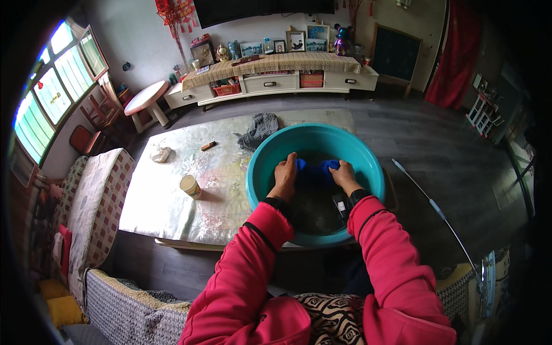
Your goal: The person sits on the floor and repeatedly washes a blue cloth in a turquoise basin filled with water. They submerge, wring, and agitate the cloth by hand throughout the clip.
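A large teal plastic basin (317, 131) with dark water in it stands at the right end of the low table (168, 220). Inside the rim, my left hand (284, 176) grips one end of a blue cloth (317, 169). The cloth's other end is pinched in my right hand (343, 176), and its middle hangs between them towards the water. Both wrists wear dark bands. A small dark object with a white label (341, 206) shows beside my right wrist; what it is I cannot tell. Behind the basin's left edge lies a crumpled grey cloth (260, 130).
On the table are a paper cup (190, 186), a small orange and dark item (208, 146) and a crumpled whitish item (161, 154). A long-handled pole (437, 209) slants over the floor on the right. A patterned sofa (97, 207) stands left, a low TV cabinet (271, 83) beyond.
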Demonstrator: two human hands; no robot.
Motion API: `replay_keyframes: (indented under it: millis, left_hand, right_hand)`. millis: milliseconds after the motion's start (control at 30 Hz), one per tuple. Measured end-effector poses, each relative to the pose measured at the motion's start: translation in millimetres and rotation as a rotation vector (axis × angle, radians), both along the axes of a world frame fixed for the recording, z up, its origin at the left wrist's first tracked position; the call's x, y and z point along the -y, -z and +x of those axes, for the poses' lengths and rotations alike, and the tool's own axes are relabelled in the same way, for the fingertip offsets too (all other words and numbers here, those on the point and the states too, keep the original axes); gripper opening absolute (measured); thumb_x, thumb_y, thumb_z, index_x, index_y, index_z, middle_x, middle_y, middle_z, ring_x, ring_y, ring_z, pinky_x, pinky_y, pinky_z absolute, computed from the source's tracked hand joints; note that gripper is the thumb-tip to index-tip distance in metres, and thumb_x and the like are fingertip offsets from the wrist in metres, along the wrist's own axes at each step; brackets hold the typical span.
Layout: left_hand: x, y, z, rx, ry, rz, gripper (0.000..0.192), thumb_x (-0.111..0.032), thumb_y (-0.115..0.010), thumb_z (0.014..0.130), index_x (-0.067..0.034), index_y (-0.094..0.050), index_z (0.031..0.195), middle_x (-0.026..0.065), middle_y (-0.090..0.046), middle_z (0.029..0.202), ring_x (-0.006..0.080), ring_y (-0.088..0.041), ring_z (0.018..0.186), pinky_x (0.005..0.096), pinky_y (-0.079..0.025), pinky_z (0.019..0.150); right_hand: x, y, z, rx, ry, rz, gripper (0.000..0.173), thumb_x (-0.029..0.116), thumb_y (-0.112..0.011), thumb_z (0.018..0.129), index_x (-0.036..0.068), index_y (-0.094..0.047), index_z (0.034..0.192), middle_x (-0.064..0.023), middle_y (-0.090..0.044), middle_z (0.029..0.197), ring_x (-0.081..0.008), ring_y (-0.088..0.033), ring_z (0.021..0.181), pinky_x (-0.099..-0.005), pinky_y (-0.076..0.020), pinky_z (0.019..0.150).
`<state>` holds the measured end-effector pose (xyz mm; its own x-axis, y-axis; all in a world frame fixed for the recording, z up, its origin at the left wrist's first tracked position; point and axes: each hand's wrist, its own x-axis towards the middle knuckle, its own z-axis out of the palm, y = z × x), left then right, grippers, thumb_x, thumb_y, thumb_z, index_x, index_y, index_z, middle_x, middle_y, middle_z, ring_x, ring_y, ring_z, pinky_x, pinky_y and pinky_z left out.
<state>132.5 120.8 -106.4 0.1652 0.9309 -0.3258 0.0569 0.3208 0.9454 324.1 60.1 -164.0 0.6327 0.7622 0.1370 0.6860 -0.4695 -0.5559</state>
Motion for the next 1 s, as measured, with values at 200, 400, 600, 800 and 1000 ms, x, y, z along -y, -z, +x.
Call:
replay_keyframes:
  millis: [200,400,600,800,1000]
  left_hand:
    - [-4,12,0,-0.250,-0.021,0.303,0.055,-0.043,-0.055,0.079,0.005,-0.061,0.104,0.0217,-0.062,0.102,0.0299,-0.058,0.098,0.0365,-0.043,0.085]
    - [2,5,0,-0.150,0.128,0.193,0.049,-0.038,-0.056,0.080,0.004,-0.061,0.104,0.0184,-0.064,0.097,0.0279,-0.059,0.097,0.0348,-0.044,0.084]
    - [11,-9,-8,0.000,0.271,0.205,0.060,-0.045,-0.050,0.084,0.001,-0.049,0.121,0.0192,-0.056,0.114,0.0284,-0.058,0.099,0.0393,-0.044,0.085]
    - [26,-21,-19,0.622,0.541,0.083,0.057,-0.051,-0.042,0.087,-0.010,-0.046,0.127,0.0164,-0.053,0.120,0.0320,-0.052,0.109,0.0442,-0.041,0.090]
    - [24,-38,-13,0.816,0.498,-0.530,0.036,-0.034,-0.044,0.091,-0.008,-0.054,0.113,0.0098,-0.063,0.097,0.0263,-0.063,0.084,0.0409,-0.052,0.071]
  right_hand:
    - [7,27,0,0.229,-0.495,-0.551,0.050,0.027,-0.071,0.069,0.009,-0.056,0.113,-0.0178,-0.057,0.114,-0.0332,-0.054,0.106,-0.0424,-0.0405,0.095]
    - [-2,21,-2,0.422,-0.608,-0.922,0.040,0.028,-0.061,0.076,0.013,-0.058,0.113,-0.0123,-0.061,0.107,-0.0265,-0.057,0.099,-0.0425,-0.0385,0.089]
    - [18,-75,-20,-0.729,-0.448,-0.099,0.033,0.004,-0.058,0.076,0.006,-0.059,0.108,-0.0080,-0.061,0.096,-0.0153,-0.059,0.088,-0.0318,-0.0466,0.082]
    - [29,-183,-50,-1.121,-0.880,0.334,0.031,-0.001,-0.054,0.077,-0.002,-0.055,0.108,-0.0064,-0.061,0.095,-0.0135,-0.059,0.086,-0.0275,-0.0472,0.082]
    - [29,-220,-70,-1.251,-0.833,0.603,0.023,0.002,-0.057,0.080,0.002,-0.056,0.103,-0.0052,-0.061,0.093,-0.0157,-0.060,0.086,-0.0299,-0.0501,0.079]
